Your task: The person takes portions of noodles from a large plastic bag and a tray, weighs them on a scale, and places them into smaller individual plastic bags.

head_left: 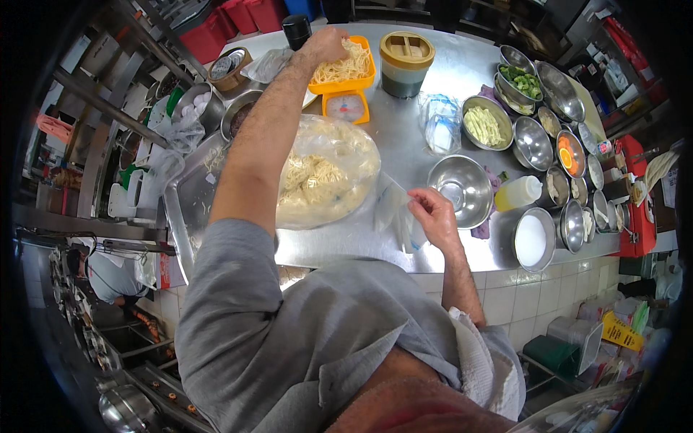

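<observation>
My left hand (329,45) reaches to the far side of the table, over the orange tray (346,85) of a kitchen scale (345,107). Pale noodles (349,64) fill the tray; my fingers are at them, and the back of the hand hides whether they grip any. A small clear plastic bag (391,203) hangs from my right hand (433,216), its edge pinched between thumb and fingers. Left of it lies a large clear bag (354,157), its mouth spread, with more noodles (314,176) inside.
To the right stand an empty steel bowl (460,189), a bowl of shredded cabbage (484,124), a squeeze bottle of yellow liquid (517,193) and several ingredient bowls. A lidded container (406,65) is behind. Left is a steel tray (176,200). A person (116,276) works at far left.
</observation>
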Available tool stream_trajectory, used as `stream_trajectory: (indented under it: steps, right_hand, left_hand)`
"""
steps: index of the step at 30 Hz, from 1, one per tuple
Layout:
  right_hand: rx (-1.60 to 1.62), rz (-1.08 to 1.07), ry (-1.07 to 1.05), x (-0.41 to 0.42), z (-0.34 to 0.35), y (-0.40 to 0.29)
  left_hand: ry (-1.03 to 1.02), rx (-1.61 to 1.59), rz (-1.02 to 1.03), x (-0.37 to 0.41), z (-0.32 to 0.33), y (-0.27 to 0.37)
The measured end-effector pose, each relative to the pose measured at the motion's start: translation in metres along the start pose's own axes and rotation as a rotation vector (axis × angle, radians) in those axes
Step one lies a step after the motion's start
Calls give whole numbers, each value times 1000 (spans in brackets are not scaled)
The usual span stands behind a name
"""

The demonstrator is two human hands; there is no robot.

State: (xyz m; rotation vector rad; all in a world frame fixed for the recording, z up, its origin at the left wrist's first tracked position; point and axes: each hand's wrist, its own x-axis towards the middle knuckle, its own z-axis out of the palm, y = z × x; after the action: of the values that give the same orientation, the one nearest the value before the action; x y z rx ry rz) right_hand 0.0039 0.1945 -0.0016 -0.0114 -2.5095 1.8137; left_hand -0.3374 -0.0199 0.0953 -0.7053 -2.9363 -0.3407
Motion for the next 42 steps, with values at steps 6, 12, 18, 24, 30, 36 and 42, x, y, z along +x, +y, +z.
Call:
stream_trajectory:
  steps: [6,12,18,24,30,36,42]
  right_hand:
    - [-19,-43,61,14,3,-11]
    - [-25,-80,114,26,10,-8]
    - [6,38,110,22,7,12]
    - [-85,5,22,26,14,4]
    - [-253,-123,123,38,33,-16]
    - [-101,-85,33,47,55,-38]
    - [109,54,-123,37,28,-49]
  left_hand:
    - [42,-4,8,-21,-38,0]
    - [328,-125,-9,-129,-80,-26]
    - [66,-233,-423,-307,-36,-158]
    - [-110,-45,-886,-525,40,-226]
    - [463,-418,-710,-432,-2,-55]
    - [282,-1014,-187,-333,11,116]
    - [236,-825,-60,-287,66,142]
